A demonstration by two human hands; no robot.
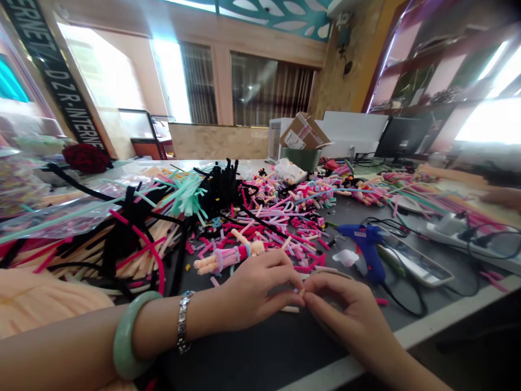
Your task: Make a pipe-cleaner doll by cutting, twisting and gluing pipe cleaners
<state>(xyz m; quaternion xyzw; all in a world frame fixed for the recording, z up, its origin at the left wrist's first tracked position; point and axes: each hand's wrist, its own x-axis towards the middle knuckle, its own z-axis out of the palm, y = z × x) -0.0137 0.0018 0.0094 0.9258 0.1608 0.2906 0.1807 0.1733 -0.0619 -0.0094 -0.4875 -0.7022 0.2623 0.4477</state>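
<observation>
My left hand (256,288) and my right hand (345,320) meet above the dark table top, their fingertips pinching a short peach pipe cleaner (300,292). Most of that piece is hidden by my fingers. Just left of my left hand lies a small doll figure of peach and pink pipe cleaners (228,259), close to but apart from my fingers. A heap of cut pink, red and lilac pipe cleaners (277,217) spreads beyond my hands. My left wrist wears a pale green bangle (130,334) and a metal link bracelet (183,320).
A blue hot glue gun (366,244) lies right of my hands, beside a phone (415,260) and a power strip (459,233) with cables. Black and peach pipe cleaner bundles (130,239) fill the left. Another person's hand (504,198) shows at the right edge.
</observation>
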